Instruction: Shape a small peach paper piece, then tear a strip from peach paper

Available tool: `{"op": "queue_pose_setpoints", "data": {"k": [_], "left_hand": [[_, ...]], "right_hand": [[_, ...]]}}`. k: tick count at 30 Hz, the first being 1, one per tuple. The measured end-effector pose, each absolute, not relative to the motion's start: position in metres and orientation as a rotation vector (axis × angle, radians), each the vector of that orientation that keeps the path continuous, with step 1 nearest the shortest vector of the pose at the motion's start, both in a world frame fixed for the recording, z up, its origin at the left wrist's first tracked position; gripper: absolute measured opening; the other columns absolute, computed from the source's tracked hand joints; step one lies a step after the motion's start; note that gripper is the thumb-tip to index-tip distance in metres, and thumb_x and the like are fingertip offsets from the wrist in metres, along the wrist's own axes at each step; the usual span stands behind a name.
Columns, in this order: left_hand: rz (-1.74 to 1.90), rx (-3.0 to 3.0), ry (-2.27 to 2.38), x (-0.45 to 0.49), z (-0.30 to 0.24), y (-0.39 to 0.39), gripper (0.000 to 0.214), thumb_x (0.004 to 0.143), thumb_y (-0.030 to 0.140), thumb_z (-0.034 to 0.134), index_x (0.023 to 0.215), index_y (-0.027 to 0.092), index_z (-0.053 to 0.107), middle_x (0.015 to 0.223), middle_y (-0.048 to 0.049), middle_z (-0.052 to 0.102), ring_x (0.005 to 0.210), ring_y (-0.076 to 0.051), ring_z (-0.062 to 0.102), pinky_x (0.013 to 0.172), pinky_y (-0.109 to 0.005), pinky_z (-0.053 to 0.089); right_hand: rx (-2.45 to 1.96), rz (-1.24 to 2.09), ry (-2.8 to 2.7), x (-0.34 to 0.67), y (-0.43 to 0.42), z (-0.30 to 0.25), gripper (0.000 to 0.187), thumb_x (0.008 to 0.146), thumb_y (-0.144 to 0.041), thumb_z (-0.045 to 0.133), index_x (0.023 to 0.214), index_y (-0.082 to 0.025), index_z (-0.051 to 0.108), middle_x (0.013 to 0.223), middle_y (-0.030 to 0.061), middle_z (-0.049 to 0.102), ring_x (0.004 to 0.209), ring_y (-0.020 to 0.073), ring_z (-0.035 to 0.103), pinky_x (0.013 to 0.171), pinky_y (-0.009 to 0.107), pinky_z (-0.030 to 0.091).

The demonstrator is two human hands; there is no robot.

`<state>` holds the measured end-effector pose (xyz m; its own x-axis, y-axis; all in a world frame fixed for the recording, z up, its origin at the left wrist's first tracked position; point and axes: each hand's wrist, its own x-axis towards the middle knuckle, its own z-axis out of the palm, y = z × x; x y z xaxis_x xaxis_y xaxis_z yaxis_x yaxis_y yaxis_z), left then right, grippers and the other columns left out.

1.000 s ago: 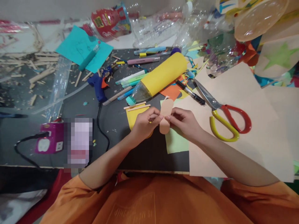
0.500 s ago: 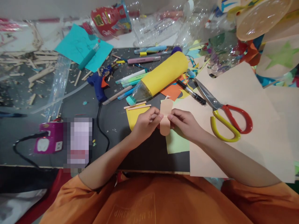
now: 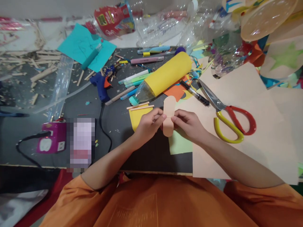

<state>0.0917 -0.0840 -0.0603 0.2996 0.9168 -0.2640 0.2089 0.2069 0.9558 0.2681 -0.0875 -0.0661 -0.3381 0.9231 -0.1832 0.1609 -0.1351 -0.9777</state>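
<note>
A peach paper strip [image 3: 169,106] with rounded ends is held upright in front of me, with a crease across its middle. My left hand [image 3: 151,122] pinches its left edge at the crease between thumb and fingers. On the opposite edge, my right hand [image 3: 187,122] grips it the same way. Below the hands lies a light green paper sheet [image 3: 181,145], and a yellow paper piece [image 3: 136,118] with two thin sticks [image 3: 141,107] is left of them. Just beyond rests a plastic bottle wrapped in yellow paper [image 3: 169,74].
Large scissors [image 3: 221,108] lie on peach sheets [image 3: 246,94] at the right, by a black pen [image 3: 196,95]. A blue glue gun [image 3: 100,86] with a cord, markers [image 3: 136,78], a purple box [image 3: 52,138] and a blurred-out phone-like object [image 3: 81,142] are leftward. Clear bottles [image 3: 161,28] line the back.
The strip's upper part stands slightly taller, its top end now more visible. Both hands keep their pinch at the crease, and the view has shifted slightly.
</note>
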Motion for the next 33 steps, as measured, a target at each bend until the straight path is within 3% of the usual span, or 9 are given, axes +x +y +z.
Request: {"op": "queue_pose_setpoints", "data": {"k": [8, 15, 17, 20, 23, 25, 28, 33], "left_hand": [[0.738, 1.193, 1.205, 0.093, -0.062, -0.082, 0.026, 0.082, 0.040, 0.058, 0.071, 0.022, 0.042, 0.049, 0.0076, 0.050, 0.043, -0.009, 0.047, 0.044, -0.019, 0.040], [0.825, 1.187, 1.212, 0.091, -0.065, -0.081, 0.022, 0.084, 0.041, 0.056, 0.081, 0.022, 0.045, 0.052, 0.0079, 0.051, 0.047, -0.009, 0.051, 0.050, -0.020, 0.044], [0.903, 1.204, 1.201, 0.091, -0.067, -0.080, 0.024, 0.082, 0.038, 0.060, 0.093, 0.022, 0.047, 0.064, 0.0054, 0.059, 0.056, -0.009, 0.058, 0.055, -0.020, 0.048], [1.077, 1.313, 1.159, 0.088, -0.073, -0.079, 0.050, 0.082, 0.037, 0.064, 0.124, 0.026, 0.038, 0.101, -0.0029, 0.066, 0.083, -0.012, 0.066, 0.072, -0.024, 0.054], [1.208, 1.557, 1.098, 0.085, -0.078, -0.081, 0.057, 0.090, 0.035, 0.058, 0.138, 0.032, 0.029, 0.130, -0.0090, 0.056, 0.107, -0.017, 0.064, 0.087, -0.030, 0.053], [1.308, 1.754, 1.100, 0.083, -0.077, -0.083, 0.050, 0.093, 0.031, 0.054, 0.139, 0.033, 0.032, 0.141, -0.0106, 0.048, 0.124, -0.021, 0.056, 0.095, -0.035, 0.051], [1.277, 2.027, 1.088, 0.081, -0.073, -0.084, 0.037, 0.093, 0.028, 0.055, 0.129, 0.027, 0.047, 0.133, -0.0117, 0.056, 0.126, -0.025, 0.053, 0.100, -0.040, 0.048], [0.972, 2.006, 0.991, 0.084, -0.070, -0.084, 0.042, 0.087, 0.040, 0.067, 0.120, 0.018, 0.054, 0.105, -0.0098, 0.069, 0.093, -0.019, 0.066, 0.081, -0.030, 0.053]], "right_hand": [[-1.180, 1.547, -1.455, 0.269, -0.088, -0.067, 0.032, 0.092, -0.046, 0.053, 0.074, -0.020, 0.055, 0.062, -0.0027, 0.053, 0.055, 0.0109, 0.049, 0.057, 0.027, 0.039], [-1.237, 1.418, -1.723, 0.270, -0.087, -0.066, 0.019, 0.086, -0.035, 0.056, 0.076, -0.019, 0.056, 0.067, -0.0008, 0.057, 0.059, 0.0115, 0.045, 0.058, 0.026, 0.036], [-1.263, 1.429, -1.688, 0.269, -0.087, -0.065, 0.018, 0.087, -0.033, 0.053, 0.075, -0.019, 0.055, 0.065, -0.0013, 0.054, 0.059, 0.0117, 0.044, 0.058, 0.026, 0.036], [-1.278, 1.453, -1.633, 0.269, -0.088, -0.065, 0.021, 0.088, -0.036, 0.053, 0.073, -0.021, 0.051, 0.062, -0.0028, 0.050, 0.057, 0.0115, 0.043, 0.057, 0.026, 0.035], [-1.268, 1.457, -1.570, 0.269, -0.089, -0.066, 0.026, 0.088, -0.040, 0.055, 0.072, -0.021, 0.048, 0.061, -0.0037, 0.047, 0.056, 0.0113, 0.042, 0.056, 0.027, 0.034], [-1.253, 1.442, -1.526, 0.270, -0.089, -0.066, 0.031, 0.089, -0.044, 0.056, 0.070, -0.022, 0.046, 0.060, -0.0045, 0.044, 0.055, 0.0110, 0.040, 0.055, 0.027, 0.033], [-1.248, 1.367, -1.504, 0.269, -0.089, -0.067, 0.039, 0.089, -0.051, 0.056, 0.066, -0.022, 0.043, 0.058, -0.0055, 0.039, 0.054, 0.0106, 0.035, 0.054, 0.027, 0.030], [-1.204, 1.326, -1.551, 0.269, -0.088, -0.068, 0.045, 0.087, -0.057, 0.058, 0.062, -0.021, 0.046, 0.061, -0.0032, 0.046, 0.057, 0.0115, 0.041, 0.056, 0.027, 0.033]]}}
